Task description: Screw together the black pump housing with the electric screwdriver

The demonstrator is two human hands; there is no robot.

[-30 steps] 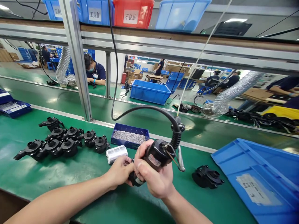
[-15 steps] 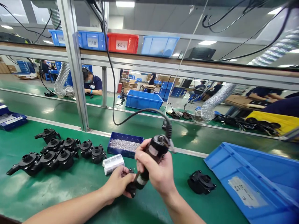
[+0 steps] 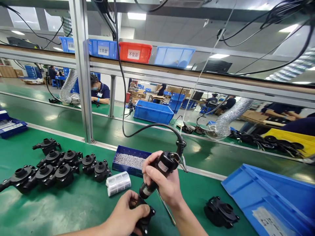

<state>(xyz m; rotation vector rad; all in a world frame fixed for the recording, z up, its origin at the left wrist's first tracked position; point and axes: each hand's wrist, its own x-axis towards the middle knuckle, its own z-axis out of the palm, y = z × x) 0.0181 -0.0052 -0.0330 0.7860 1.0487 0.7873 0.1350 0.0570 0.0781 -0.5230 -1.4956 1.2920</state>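
Housing [image 3: 144, 220]: rigid black plastic, likely light; it sits on the worktop [image 3: 73, 209] just below the driver [image 3: 161, 167]. Your left hand [image 3: 128, 213] clamps its body; right hand [image 3: 163, 185] is wrapped round the driver. Hold the body, not the spouts.

We note a factory assembly line: a green-matted bench [image 3: 73, 209] under an aluminium frame [image 3: 82, 72], labelled bins [image 3: 135, 52] on the overhead shelf, a conveyor belt [image 3: 147, 131], extraction hoses [image 3: 67, 87], and uniformed workers [image 3: 99, 91] at neighbouring stations.
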